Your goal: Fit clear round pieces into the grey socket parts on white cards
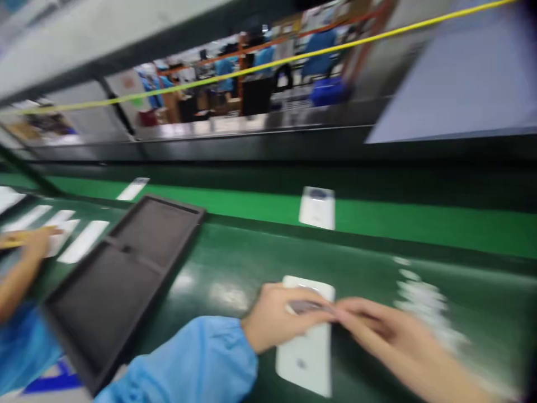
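Note:
In front of me a white panel with rounded corners and a small dark mark lies flat on the green table. Above its upper half, my left hand is closed in a pinch around a small, thin grey piece. The fingertips of my right hand come together at the right end of that piece, touching my left fingertips. Blur and fingers hide what exactly the piece is. On the table right of my hands is a spread of small whitish, clear-looking bits.
A dark two-part tray lies to the left. Beyond it, a co-worker's hand is among several white panels. On the bright green strip behind lie a white panel and another. A yellow cord crosses above.

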Demonstrator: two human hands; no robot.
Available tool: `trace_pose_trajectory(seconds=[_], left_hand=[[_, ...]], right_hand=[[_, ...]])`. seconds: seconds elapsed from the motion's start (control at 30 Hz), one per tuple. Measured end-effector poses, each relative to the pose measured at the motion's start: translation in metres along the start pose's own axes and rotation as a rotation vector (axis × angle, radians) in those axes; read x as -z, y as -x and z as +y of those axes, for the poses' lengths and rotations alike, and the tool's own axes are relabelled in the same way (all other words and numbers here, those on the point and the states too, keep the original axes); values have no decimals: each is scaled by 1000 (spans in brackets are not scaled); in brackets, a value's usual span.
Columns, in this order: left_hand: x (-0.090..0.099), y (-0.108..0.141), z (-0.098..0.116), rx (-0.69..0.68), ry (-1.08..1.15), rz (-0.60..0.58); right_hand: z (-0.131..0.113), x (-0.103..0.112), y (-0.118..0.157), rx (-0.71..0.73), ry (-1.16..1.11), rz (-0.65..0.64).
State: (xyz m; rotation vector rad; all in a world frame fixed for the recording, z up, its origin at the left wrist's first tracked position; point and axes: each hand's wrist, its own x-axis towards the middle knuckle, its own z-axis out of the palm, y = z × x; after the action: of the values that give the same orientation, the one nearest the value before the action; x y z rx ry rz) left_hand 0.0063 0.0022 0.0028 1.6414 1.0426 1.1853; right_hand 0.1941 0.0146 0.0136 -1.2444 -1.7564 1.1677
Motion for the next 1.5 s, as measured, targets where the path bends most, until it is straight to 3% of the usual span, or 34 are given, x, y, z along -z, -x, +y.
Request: trace_pose_trajectory(seconds=[0.07,0.13,0.37,0.73,1.03,1.5], left_hand=[[4,-2,-1,17,22,12],[7,-3,-4,22,13,7],[8,1,-7,-2,-25,-2],[12,-3,-5,-22,-79,-12],[12,2,5,174,-124,4],[10,2,10,179,-43,-63]], right_hand=[[-10,9,6,-135,-60,-119],[-15,8,4,-218,-140,-120],[-13,0,3,-311,-284,-151],[-14,2,1,-330,-314,-130],[-18,-7,7,-284,-225,5],[-16,-18,13,-190,-129,50]])
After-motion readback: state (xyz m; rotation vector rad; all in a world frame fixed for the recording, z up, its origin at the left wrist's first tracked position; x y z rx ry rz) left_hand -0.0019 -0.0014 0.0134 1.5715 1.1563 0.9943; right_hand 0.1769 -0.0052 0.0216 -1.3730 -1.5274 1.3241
